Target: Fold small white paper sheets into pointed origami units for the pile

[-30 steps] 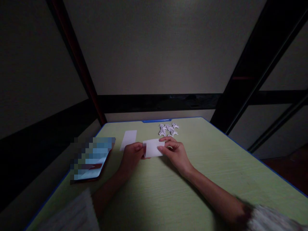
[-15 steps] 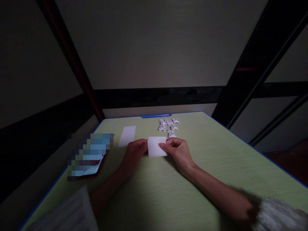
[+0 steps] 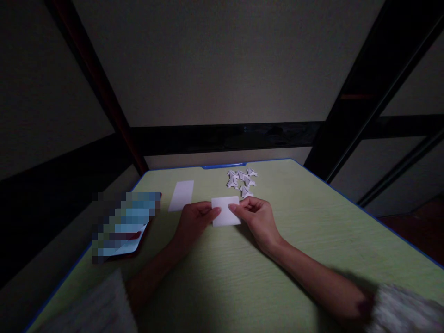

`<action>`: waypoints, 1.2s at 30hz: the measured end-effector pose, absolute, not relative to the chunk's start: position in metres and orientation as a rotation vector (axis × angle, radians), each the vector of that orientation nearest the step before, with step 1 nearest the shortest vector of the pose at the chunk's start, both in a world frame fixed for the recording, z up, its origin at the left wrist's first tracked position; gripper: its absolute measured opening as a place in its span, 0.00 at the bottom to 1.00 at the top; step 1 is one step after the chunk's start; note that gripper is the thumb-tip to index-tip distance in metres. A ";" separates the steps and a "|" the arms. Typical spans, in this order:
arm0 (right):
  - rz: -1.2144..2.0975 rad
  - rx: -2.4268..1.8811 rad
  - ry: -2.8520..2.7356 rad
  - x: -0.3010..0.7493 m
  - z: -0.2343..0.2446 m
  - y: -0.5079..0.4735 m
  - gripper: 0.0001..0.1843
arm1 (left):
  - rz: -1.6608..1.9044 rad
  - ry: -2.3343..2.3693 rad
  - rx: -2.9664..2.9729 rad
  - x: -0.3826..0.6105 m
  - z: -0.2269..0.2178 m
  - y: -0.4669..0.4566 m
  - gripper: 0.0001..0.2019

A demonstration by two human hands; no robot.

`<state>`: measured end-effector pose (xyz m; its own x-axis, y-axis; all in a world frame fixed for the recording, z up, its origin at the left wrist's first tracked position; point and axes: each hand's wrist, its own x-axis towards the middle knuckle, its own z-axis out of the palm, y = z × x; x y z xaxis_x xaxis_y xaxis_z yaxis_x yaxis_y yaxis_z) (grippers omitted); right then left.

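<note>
- Seen from the wearer's head, a person is sitting or standing at a pale green table [image 3: 222,286] with blue edging; clock directions here are counting from the small white paper at the centre.
- The held paper [image 3: 225,216], a roughly square white piece, is resting between both hands near the middle of the view; whether it is touching the tabletop is hard to tell.
- The left hand [image 3: 194,223], just below nine o'clock, is clamping the paper's left edge, its thumb pressing on the near face.
- The right hand [image 3: 258,223], just past three o'clock, is pinching the opposite edge — its thumb is lying across the upper right part, pointing inward.
- At about one o'clock, a cluster of small folded white paper pieces [image 3: 241,175] is sitting on the table, the nearest one lying just beyond the right hand.
- Between nine and ten o'clock, a flat white sheet [image 3: 181,194] is lying on the table, its near end close to the left hand.
- Near nine o'clock, farther out, a flat device [image 3: 130,226] is lying at a slant, its screen blurred into blocks.
- At twelve o'clock, a blue strip [image 3: 224,165] is running along the table's far edge, with a dim grey wall panel [image 3: 222,69] rising behind.
</note>
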<state>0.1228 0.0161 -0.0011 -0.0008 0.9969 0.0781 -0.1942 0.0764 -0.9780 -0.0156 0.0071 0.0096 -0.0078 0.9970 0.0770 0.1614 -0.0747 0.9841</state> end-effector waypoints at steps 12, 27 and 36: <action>1.210 -1.008 -1.097 0.122 -0.003 0.017 0.11 | 1.181 1.321 1.414 -0.016 0.007 0.009 0.11; 1.218 -1.004 -1.089 0.122 -0.002 0.018 0.11 | 1.192 1.327 1.409 -0.016 0.003 0.010 0.12; 1.278 -0.979 -0.981 0.120 0.000 0.018 0.10 | 1.229 1.402 1.469 -0.017 0.005 0.010 0.14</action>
<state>0.1204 0.0180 -0.0004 0.0439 0.9984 0.0345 -0.2909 0.0458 -0.9556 -0.0168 0.0098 0.0049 -0.0612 0.9881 0.1409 0.2691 -0.1196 0.9557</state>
